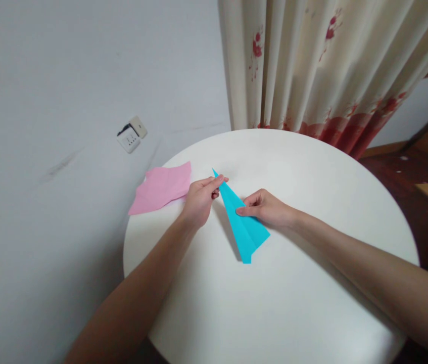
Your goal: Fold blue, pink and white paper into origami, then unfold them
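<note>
Left hand pinches the blue folded paper at its nose; the long axis runs back toward her right hand, which presses the middle flat.

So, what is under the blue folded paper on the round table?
Only the white table shows around the blue folded paper. The left hand pinches its tip and the right hand presses its middle. Whatever lies directly beneath is covered.

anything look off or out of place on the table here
One thing: the pink paper lies crumpled and hangs over the far-left rim of the round table, not flat on it. The blue folded paper looks neat, pinched near its tip by the left hand and pressed by the right hand.
</note>
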The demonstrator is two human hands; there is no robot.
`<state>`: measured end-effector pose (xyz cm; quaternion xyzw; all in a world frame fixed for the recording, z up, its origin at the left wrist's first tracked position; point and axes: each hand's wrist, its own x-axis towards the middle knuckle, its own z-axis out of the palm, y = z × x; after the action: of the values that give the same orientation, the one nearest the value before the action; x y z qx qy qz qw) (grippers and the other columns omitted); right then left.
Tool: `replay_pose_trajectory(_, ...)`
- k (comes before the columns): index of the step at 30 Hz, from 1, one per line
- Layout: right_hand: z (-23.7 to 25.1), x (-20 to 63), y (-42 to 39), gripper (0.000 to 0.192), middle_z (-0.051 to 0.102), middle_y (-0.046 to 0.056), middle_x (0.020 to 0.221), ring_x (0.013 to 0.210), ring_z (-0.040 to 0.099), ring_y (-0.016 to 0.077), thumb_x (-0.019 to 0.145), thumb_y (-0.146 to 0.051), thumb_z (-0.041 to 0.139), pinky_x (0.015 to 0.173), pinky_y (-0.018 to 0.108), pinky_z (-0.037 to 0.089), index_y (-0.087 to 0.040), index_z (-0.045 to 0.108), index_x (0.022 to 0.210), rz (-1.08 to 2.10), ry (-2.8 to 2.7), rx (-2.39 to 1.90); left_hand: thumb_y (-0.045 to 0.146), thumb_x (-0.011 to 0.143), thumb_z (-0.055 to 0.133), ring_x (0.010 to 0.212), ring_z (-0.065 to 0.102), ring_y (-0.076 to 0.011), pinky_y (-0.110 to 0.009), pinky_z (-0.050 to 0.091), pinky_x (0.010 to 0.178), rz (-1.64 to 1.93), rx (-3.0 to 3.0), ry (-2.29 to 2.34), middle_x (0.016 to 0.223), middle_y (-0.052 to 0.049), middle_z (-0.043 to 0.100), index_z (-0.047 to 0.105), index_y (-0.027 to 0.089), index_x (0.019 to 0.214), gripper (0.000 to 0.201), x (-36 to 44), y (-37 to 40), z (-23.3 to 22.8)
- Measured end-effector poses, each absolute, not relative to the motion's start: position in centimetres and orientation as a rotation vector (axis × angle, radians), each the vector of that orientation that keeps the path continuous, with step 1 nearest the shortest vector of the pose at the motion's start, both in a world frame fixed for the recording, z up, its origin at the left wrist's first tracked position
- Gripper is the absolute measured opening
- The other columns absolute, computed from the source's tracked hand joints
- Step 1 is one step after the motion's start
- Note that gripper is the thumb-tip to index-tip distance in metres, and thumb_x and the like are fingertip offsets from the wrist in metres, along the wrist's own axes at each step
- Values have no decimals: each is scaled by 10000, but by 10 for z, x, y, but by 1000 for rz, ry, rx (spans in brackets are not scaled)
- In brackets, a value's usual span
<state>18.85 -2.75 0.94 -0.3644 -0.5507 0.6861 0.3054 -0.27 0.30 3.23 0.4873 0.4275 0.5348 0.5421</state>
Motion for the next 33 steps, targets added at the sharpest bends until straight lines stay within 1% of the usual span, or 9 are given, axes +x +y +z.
replay_pose_trajectory(3, 10, 187, -28, 391, 580, -10, 567, 494, 457, 94, 667, -494, 794, 492, 252, 352, -146, 625, 610, 1766, -1472, -981, 436, 716, 793, 566, 401, -88, -268, 296, 552, 1250, 1141, 1026, 617, -20, 552, 777, 123, 781, 321, 0, 1, 31)
replay_pose_trajectory(6, 11, 184, -28, 421, 529, -25, 542, 496, 393, 79, 688, -525, 766, 488, 247, 303, -147, 611, 587, 1667, -1434, -967, 440, 712, 793, 578, 433, -100, -277, 308, 566, 1126, 1164, 1026, 631, -33, 582, 775, 127, 773, 320, 10, -6, 23)
replay_pose_trajectory(11, 9, 178, -27, 398, 596, 6, 616, 571, 448, 99, 699, -522, 754, 552, 260, 350, -138, 678, 627, 1563, -1331, -916, 440, 759, 750, 629, 488, -123, -285, 316, 586, 1024, 1200, 978, 696, -61, 639, 767, 127, 770, 313, 22, -16, 13)
replay_pose_trajectory(14, 7, 176, -27, 379, 602, 6, 633, 571, 455, 101, 701, -511, 758, 549, 260, 355, -140, 693, 663, 1592, -1279, -882, 424, 725, 780, 639, 506, -127, -286, 331, 598, 1075, 1172, 1011, 708, -62, 646, 767, 126, 761, 300, 20, -14, 14)
replay_pose_trajectory(17, 5, 176, -28, 393, 556, -10, 579, 520, 420, 92, 690, -514, 766, 501, 254, 325, -142, 653, 630, 1626, -1293, -944, 411, 699, 801, 637, 509, -119, -280, 338, 596, 1180, 1132, 1047, 728, -61, 649, 771, 127, 773, 295, 15, -8, 19)
replay_pose_trajectory(21, 6, 179, -29, 418, 558, -2, 582, 507, 432, 97, 715, -543, 731, 490, 256, 325, -142, 638, 650, 1629, -1379, -1033, 393, 677, 816, 615, 500, -108, -266, 345, 582, 1371, 1047, 1075, 680, -42, 615, 768, 124, 768, 288, 1, 6, 27)
replay_pose_trajectory(25, 10, 186, -28, 470, 529, -9, 544, 511, 415, 90, 731, -573, 705, 514, 260, 320, -150, 587, 564, 1566, -1557, -1008, 365, 644, 835, 636, 521, -108, -255, 375, 593, 1558, 962, 1071, 712, -36, 628, 747, 137, 752, 267, -18, 22, 35)
replay_pose_trajectory(28, 16, 195, -23, 506, 576, 21, 553, 538, 455, 99, 743, -595, 687, 560, 268, 353, -148, 594, 524, 1589, -1658, -1008, 345, 644, 829, 640, 528, -95, -242, 377, 580, 1637, 902, 1062, 783, -42, 650, 728, 141, 755, 253, -30, 30, 40)
replay_pose_trajectory(33, 27, 203, -17, 591, 679, 90, 700, 618, 541, 129, 796, -697, 569, 593, 276, 374, -133, 716, 701, 1502, -1470, -1161, 374, 637, 841, 566, 472, -82, -240, 331, 508, 1511, 883, 1059, 698, -23, 599, 719, 139, 754, 289, -24, 24, 38)
